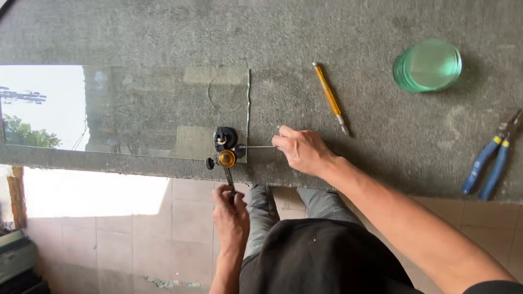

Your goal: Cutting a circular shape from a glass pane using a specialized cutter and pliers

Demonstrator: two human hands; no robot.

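- Bench [348, 32]: grey, rough-surfaced, filling the upper part of the head view; its near edge runs left to right above a tiled floor [136, 234].
- Glass sheet [136, 109]: lies flat on the bench at 9 o'clock from frame centre, reflecting sky and trees at its left end. A faint scored circle [226, 93] shows near its right edge.
- Circle cutter [224, 147]: black suction base with a yellow-orange knob, seated on the near right corner of the glass sheet. One thin metal arm [256, 146] runs from it toward 3 o'clock; a darker bar runs toward 6 o'clock, past the bench edge.
- Right hand [302, 149]: fingers pinched shut around the outer end of the thin metal arm, just beyond the right edge of the glass.
- Left hand [230, 209]: below the bench edge, at 6 o'clock from the cutter, fingers curled closed on the end of the darker bar.
- Yellow-handled tool [328, 97]: slim, pen-like, lying on the bench at 12 o'clock from the right hand, apart from it, untouched.
- Stack of green glass discs [427, 65]: at 2 o'clock, well apart from both hands.
- Blue-handled pliers [493, 163]: at 3 o'clock, near the right frame edge, on the bench.
- Person's dark trousers and top visible at 6 o'clock.
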